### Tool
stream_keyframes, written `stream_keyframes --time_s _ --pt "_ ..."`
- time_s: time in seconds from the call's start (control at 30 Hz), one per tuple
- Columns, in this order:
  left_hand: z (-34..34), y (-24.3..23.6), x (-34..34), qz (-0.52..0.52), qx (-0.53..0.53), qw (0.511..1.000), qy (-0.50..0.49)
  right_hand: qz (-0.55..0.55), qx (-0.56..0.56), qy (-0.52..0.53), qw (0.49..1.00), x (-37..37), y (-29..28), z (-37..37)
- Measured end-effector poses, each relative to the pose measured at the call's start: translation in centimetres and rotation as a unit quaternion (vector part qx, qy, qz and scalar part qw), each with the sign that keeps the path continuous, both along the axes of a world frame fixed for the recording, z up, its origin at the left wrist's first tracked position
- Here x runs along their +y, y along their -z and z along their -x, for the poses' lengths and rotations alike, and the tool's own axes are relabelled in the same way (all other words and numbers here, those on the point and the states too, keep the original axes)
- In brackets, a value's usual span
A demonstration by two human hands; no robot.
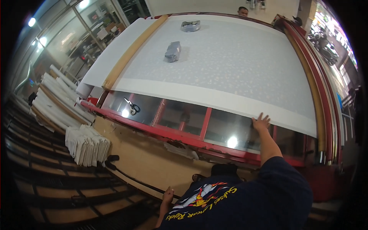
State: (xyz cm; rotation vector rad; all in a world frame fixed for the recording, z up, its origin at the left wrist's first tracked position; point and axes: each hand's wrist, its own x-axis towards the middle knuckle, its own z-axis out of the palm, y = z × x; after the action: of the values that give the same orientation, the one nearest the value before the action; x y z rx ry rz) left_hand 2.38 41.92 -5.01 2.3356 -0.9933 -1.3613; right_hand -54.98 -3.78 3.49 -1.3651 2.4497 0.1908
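Note:
A wide white sheet (237, 65) covers most of a red-framed table with a glassy top (234, 130). My right hand (262, 122) rests with fingers spread on the sheet's near edge, at the right. My left hand (167, 196) is low in the view beside a black bar (142, 182), fingers curled; I cannot make out what it holds. A pair of scissors (131, 107) lies on the exposed top at the left. Two wrapped bundles, one grey (172, 51), one darker (190, 26), sit on the sheet.
Cardboard tubes (134, 51) (303, 65) run along both sides, with metal rollers (333, 115) at the right. Upright rolls (57, 103) and a white folded stack (86, 145) stand at the left, near dark racking (57, 184). A person's head (242, 11) shows beyond the table.

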Motion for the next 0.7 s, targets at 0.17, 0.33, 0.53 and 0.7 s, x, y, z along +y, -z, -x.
stream_keyframes --time_s 0.17,0.33,0.53,0.7 --pt "-8.3 1.6 4.8 0.028 -0.107 0.993 0.046 0.062 -0.019 -0.008 0.998 1.4 -0.8 -10.8" --pt "-12.8 3.9 10.2 -0.044 -0.094 0.994 0.025 0.140 -0.003 0.018 0.990 3.4 -0.9 -16.3" --pt "-12.5 6.5 12.0 -0.016 -0.001 0.999 -0.043 0.121 0.056 0.049 0.990 3.3 -1.6 -18.0" --pt "-23.2 5.5 6.4 0.022 -0.050 0.998 0.021 0.114 0.069 0.059 0.989 3.0 -2.0 -18.2"
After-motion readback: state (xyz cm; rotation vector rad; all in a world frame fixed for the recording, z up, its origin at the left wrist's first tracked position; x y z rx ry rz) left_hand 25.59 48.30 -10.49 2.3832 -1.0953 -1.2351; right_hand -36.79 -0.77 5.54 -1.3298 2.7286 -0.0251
